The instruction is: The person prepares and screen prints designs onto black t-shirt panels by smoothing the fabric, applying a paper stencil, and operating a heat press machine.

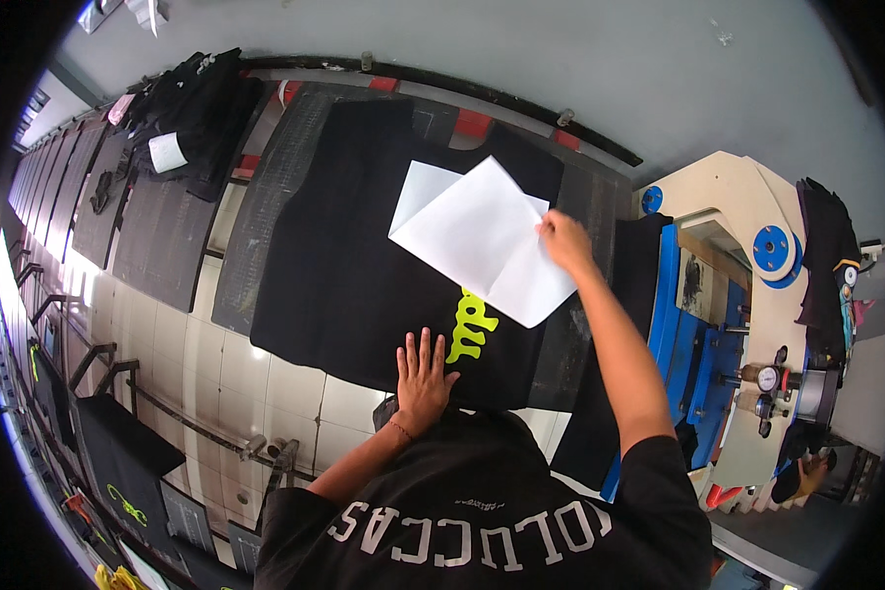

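A black cloth garment piece (pixel 334 236) lies spread over a dark flat board (pixel 241 265) in front of me. Bright yellow-green lettering (pixel 470 334) shows on the cloth, partly covered by a white paper sheet (pixel 477 236). My right hand (pixel 563 241) pinches the sheet at its right edge, and the sheet is tilted and bent. Another white paper area (pixel 423 187) shows behind it; whether it is a separate sheet I cannot tell. My left hand (pixel 422 382) rests flat on the cloth beside the lettering, fingers spread.
A machine with blue parts and a pressure gauge (pixel 768 378) stands at the right. Dark garments (pixel 192 118) are piled on a board at the far left. More boards (pixel 162 236) run leftward on a metal frame. A black piece with a yellow-green print (pixel 123 472) hangs at the lower left.
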The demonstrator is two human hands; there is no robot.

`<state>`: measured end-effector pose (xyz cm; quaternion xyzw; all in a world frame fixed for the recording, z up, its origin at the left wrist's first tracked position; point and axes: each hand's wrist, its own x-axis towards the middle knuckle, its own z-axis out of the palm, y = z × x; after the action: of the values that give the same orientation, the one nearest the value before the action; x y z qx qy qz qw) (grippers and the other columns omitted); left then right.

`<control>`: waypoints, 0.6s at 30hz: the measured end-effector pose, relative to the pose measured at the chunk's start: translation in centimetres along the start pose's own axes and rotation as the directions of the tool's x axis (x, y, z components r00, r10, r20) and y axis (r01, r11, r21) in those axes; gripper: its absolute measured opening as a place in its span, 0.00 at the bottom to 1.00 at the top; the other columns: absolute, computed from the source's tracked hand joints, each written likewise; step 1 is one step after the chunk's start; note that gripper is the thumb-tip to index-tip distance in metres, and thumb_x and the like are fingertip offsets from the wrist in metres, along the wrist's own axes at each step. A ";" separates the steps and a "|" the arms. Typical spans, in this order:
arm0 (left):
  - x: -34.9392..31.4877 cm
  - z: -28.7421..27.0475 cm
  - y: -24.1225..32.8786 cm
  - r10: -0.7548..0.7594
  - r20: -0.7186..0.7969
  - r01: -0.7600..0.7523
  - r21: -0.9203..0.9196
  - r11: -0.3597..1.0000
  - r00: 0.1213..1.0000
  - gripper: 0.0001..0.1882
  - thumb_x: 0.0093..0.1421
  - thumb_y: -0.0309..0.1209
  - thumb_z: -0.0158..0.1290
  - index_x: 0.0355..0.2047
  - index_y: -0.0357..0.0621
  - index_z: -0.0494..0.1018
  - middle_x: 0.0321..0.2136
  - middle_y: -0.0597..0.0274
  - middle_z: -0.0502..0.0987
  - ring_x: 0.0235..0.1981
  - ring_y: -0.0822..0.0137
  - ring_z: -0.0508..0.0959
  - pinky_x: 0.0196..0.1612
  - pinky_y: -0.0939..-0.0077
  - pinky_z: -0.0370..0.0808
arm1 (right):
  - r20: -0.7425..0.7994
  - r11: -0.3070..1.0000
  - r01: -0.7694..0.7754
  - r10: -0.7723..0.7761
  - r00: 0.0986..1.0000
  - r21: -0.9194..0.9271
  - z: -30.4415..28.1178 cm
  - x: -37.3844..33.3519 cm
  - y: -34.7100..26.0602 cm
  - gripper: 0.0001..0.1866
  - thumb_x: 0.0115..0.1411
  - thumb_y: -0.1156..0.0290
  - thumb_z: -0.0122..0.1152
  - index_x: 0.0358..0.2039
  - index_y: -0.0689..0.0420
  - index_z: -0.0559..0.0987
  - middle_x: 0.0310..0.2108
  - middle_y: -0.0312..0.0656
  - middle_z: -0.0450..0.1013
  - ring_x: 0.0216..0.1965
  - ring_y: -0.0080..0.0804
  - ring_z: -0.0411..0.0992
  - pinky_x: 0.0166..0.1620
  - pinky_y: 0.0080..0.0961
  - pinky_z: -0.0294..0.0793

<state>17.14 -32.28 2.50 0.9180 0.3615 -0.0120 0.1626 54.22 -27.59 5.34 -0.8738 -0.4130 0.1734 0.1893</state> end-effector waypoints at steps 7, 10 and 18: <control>4.1 -1.5 0.8 0.077 0.061 -0.073 -0.065 0.995 0.995 0.38 0.61 0.52 0.51 0.67 0.49 0.57 0.69 0.47 0.49 0.69 0.41 0.47 0.67 0.43 0.47 | -0.249 0.981 0.058 -0.104 0.963 -0.187 -4.8 14.7 0.5 0.12 0.62 0.58 0.57 0.33 0.54 0.76 0.33 0.47 0.77 0.38 0.52 0.75 0.40 0.46 0.71; 5.1 -0.9 1.0 0.113 0.068 -0.109 -0.053 0.993 0.991 0.38 0.60 0.53 0.51 0.67 0.51 0.57 0.69 0.47 0.49 0.69 0.40 0.48 0.67 0.43 0.49 | -0.365 0.943 0.004 -0.133 0.921 -0.332 -6.6 19.7 1.0 0.11 0.63 0.58 0.56 0.36 0.52 0.78 0.34 0.45 0.78 0.39 0.49 0.75 0.41 0.45 0.72; 5.2 -0.5 1.0 0.123 0.116 -0.110 -0.115 0.987 0.986 0.38 0.60 0.52 0.52 0.66 0.50 0.58 0.68 0.42 0.50 0.69 0.36 0.47 0.67 0.41 0.48 | -0.626 0.913 -0.152 -0.132 0.769 -0.378 -15.6 27.1 -1.4 0.09 0.64 0.59 0.54 0.38 0.47 0.79 0.36 0.38 0.80 0.42 0.43 0.75 0.48 0.44 0.68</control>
<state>21.60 -29.41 2.54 0.9249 0.2965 -0.0391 0.2346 76.69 -8.35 15.54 -0.9020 -0.3458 -0.2229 0.1311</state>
